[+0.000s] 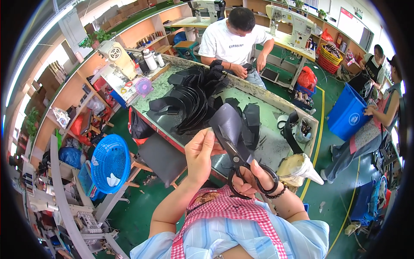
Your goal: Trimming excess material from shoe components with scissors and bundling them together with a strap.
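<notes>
Dark leather piece (227, 123) sits up in front of your chest, above the near edge of the counter (276, 144), and you are in the middle of trimming it. Your left hand (199, 156) pinches its lower left edge, fingers (208, 139) closed narrow on the material, while your right hand (253, 178) is threaded through the loops of the black scissors (236, 156), fingers gripping the handles. The blades reach up along the piece's lower edge; whether they are biting into it or just laid against it is hard to tell from this angle. As a judgement, the next move calls for keeping the piece taut with the left hand and feeding it steadily so the cut follows the edge. Beyond your hands a heap of black cut pieces (194, 97) spreads across the counter. On the far side, a person in a white shirt (233, 41) works at the counter, with sewing machines behind
</notes>
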`<action>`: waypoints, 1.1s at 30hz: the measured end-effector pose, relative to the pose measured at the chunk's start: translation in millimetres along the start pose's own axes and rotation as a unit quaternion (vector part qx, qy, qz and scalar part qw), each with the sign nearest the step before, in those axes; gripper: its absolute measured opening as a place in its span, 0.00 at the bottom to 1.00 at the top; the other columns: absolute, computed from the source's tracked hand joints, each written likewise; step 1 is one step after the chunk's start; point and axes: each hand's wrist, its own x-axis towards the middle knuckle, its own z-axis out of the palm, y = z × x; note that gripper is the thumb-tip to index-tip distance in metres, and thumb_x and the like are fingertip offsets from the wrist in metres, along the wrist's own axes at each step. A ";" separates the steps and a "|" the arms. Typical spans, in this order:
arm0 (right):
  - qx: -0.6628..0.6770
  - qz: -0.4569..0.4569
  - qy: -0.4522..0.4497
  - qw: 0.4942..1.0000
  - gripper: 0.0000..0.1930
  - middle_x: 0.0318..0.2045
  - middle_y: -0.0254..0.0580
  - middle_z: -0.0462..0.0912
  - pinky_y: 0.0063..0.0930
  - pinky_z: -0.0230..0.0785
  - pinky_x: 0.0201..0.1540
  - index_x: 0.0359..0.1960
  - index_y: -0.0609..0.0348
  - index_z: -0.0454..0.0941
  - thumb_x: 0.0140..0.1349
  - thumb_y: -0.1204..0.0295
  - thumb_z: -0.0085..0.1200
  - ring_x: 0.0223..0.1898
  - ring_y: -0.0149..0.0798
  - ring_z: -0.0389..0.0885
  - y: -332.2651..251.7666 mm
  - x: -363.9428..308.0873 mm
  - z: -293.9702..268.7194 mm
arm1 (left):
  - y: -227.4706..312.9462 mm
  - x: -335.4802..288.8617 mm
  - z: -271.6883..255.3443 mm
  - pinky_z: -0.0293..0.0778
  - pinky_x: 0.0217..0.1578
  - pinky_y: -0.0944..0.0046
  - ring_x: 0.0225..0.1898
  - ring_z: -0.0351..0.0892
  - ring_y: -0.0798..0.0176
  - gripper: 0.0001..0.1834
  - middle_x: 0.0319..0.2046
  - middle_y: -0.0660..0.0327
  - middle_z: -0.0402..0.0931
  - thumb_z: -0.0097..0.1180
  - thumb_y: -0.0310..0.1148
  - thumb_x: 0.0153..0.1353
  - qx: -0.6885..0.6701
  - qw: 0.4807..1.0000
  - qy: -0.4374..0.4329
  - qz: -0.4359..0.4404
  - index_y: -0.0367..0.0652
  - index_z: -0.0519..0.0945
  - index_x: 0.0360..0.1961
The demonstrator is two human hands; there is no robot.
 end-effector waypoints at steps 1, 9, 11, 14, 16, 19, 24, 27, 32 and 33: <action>0.000 0.000 0.000 1.000 0.35 0.15 0.26 0.57 0.14 0.50 0.13 0.26 0.56 0.60 0.58 0.32 0.23 0.12 0.20 0.53 -1.4 -0.1 -2.1 | 0.3 -0.1 1.7 0.79 0.30 0.69 0.29 0.80 0.70 0.14 0.32 0.61 0.78 0.43 0.35 0.67 0.009 1.000 0.006 0.011 0.35 0.75 0.43; 0.022 -0.006 -0.031 0.999 0.35 0.16 0.26 0.57 0.15 0.51 0.16 0.28 0.56 0.60 0.57 0.32 0.23 0.15 0.22 0.54 -3.6 3.4 -4.2 | -3.3 -3.6 6.8 0.78 0.31 0.70 0.29 0.80 0.70 0.14 0.31 0.62 0.78 0.43 0.35 0.67 0.046 0.999 -0.014 0.001 0.35 0.75 0.43; 0.007 -0.011 -0.016 1.000 0.35 0.16 0.26 0.57 0.15 0.51 0.14 0.27 0.56 0.60 0.58 0.32 0.22 0.13 0.22 0.54 -5.7 1.0 -6.7 | -8.3 -3.1 6.3 0.78 0.33 0.70 0.31 0.79 0.71 0.14 0.32 0.62 0.78 0.43 0.34 0.67 0.045 0.999 -0.009 0.001 0.35 0.75 0.43; -0.009 0.011 0.030 0.999 0.34 0.13 0.26 0.58 0.14 0.49 0.09 0.22 0.56 0.61 0.60 0.34 0.22 0.09 0.20 0.55 -8.2 -3.7 -12.1 | -14.1 -1.3 9.1 0.77 0.35 0.70 0.33 0.78 0.72 0.13 0.32 0.64 0.77 0.43 0.35 0.67 0.052 0.999 -0.013 -0.006 0.36 0.75 0.42; -0.023 -0.003 0.038 0.999 0.34 0.12 0.26 0.58 0.15 0.49 0.09 0.22 0.56 0.61 0.60 0.34 0.21 0.08 0.20 0.54 -9.2 -3.3 -19.9 | -25.1 -0.5 10.3 0.77 0.35 0.69 0.33 0.77 0.73 0.12 0.33 0.65 0.77 0.44 0.35 0.67 0.054 0.998 -0.025 -0.024 0.37 0.75 0.41; -0.007 -0.092 0.054 0.994 0.34 0.10 0.26 0.59 0.15 0.48 0.08 0.20 0.56 0.63 0.61 0.35 0.24 0.07 0.22 0.55 -10.8 -6.6 -36.2 | -47.2 15.8 -6.5 0.78 0.32 0.68 0.32 0.74 0.76 0.11 0.33 0.67 0.74 0.45 0.37 0.66 0.090 0.995 -0.005 -0.037 0.40 0.74 0.40; -0.149 -0.094 0.388 0.905 0.26 0.12 0.30 0.65 0.18 0.53 0.12 0.17 0.57 0.65 0.61 0.48 0.45 0.10 0.23 0.62 -17.4 -41.2 -74.7 | -38.5 97.6 -29.5 0.79 0.29 0.66 0.30 0.80 0.66 0.12 0.33 0.62 0.77 0.42 0.38 0.67 0.030 0.995 0.053 -0.073 0.40 0.72 0.37; -0.230 0.007 0.522 0.821 0.24 0.12 0.32 0.70 0.19 0.58 0.15 0.20 0.61 0.70 0.56 0.50 0.54 0.12 0.24 0.67 12.9 -42.4 -96.9 | -57.6 161.3 -68.7 0.79 0.34 0.61 0.31 0.80 0.61 0.11 0.33 0.58 0.78 0.44 0.36 0.66 0.003 0.988 0.048 -0.149 0.39 0.73 0.36; -0.182 0.108 0.547 0.810 0.26 0.15 0.38 0.75 0.22 0.65 0.17 0.25 0.65 0.72 0.54 0.47 0.55 0.15 0.30 0.75 93.3 -42.3 -138.8 | -114.3 216.3 -118.9 0.73 0.46 0.55 0.46 0.76 0.54 0.16 0.46 0.50 0.73 0.47 0.37 0.65 0.008 0.987 0.093 -0.127 0.36 0.69 0.47; -0.181 0.107 0.545 0.812 0.26 0.15 0.38 0.75 0.22 0.65 0.17 0.25 0.65 0.72 0.54 0.47 0.55 0.15 0.30 0.75 102.2 -33.5 -138.7 | -130.0 216.9 -139.1 0.68 0.52 0.56 0.52 0.71 0.52 0.23 0.51 0.47 0.69 0.49 0.38 0.63 0.120 0.982 0.099 -0.106 0.34 0.65 0.53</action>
